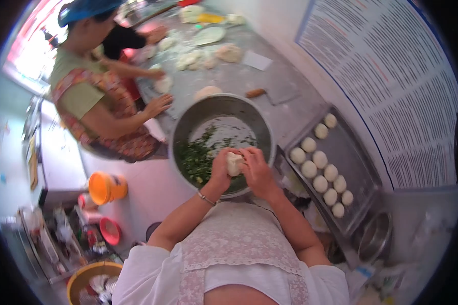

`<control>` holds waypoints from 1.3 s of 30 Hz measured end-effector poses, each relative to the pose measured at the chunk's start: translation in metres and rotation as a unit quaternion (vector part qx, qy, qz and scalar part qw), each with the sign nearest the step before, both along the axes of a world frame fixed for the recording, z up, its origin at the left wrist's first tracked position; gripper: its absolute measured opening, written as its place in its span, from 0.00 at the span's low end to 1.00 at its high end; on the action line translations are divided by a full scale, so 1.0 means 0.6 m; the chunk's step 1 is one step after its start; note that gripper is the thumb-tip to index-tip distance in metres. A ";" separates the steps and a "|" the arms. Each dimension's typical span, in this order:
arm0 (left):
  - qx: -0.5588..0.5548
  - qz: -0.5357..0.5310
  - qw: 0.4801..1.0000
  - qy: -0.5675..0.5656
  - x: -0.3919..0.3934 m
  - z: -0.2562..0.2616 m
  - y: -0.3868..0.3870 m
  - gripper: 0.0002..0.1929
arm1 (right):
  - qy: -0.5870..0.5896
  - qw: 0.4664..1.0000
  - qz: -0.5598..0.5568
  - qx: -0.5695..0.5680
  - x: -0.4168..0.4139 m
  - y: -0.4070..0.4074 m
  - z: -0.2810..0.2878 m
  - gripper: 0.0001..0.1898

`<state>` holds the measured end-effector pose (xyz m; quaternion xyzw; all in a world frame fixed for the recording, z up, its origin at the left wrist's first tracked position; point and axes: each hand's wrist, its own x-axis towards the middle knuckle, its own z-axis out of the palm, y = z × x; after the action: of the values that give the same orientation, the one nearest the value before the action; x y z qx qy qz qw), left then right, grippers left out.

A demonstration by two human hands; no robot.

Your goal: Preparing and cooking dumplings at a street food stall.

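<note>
A piece of pale dough (234, 164) is between my two hands, over the near side of a large metal basin (180, 129). My left hand (221, 167) cups the dough from its left side. The fingers of my right hand (255, 166) touch its top and right edge. Chopped green filling (198, 156) lies in the basin, mostly towards its left side. To the right, a dark metal tray (351, 152) bears several round white dough balls (320, 159).
A scraper with a wooden handle (255, 93) lies on the floured table (286, 110) beyond the basin. A co-worker (95, 95) in a patterned apron works dough at the left; another person's arm (126, 40) shows behind. An orange bucket (100, 188) stands on the floor.
</note>
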<state>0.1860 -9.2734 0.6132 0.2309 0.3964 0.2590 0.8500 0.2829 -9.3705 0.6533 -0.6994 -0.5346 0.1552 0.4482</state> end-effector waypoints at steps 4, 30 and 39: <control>0.014 -0.161 0.985 -0.061 0.044 0.017 -0.034 0.20 | 0.023 0.994 -0.111 -0.001 0.003 -0.044 -0.020 0.24; 0.128 -0.368 0.920 0.035 0.138 0.067 -0.091 0.31 | 0.043 0.697 -0.578 -0.422 0.272 -0.796 -0.252 0.21; 0.156 -0.340 0.927 -0.001 0.094 0.050 -0.042 0.24 | -0.095 0.759 -0.529 -0.368 0.287 -0.776 -0.236 0.18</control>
<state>0.2425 -9.2987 0.6433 0.4812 0.2477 0.0135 0.8408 0.4554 -9.8362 0.5119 -0.9933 -0.0214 0.0110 0.1134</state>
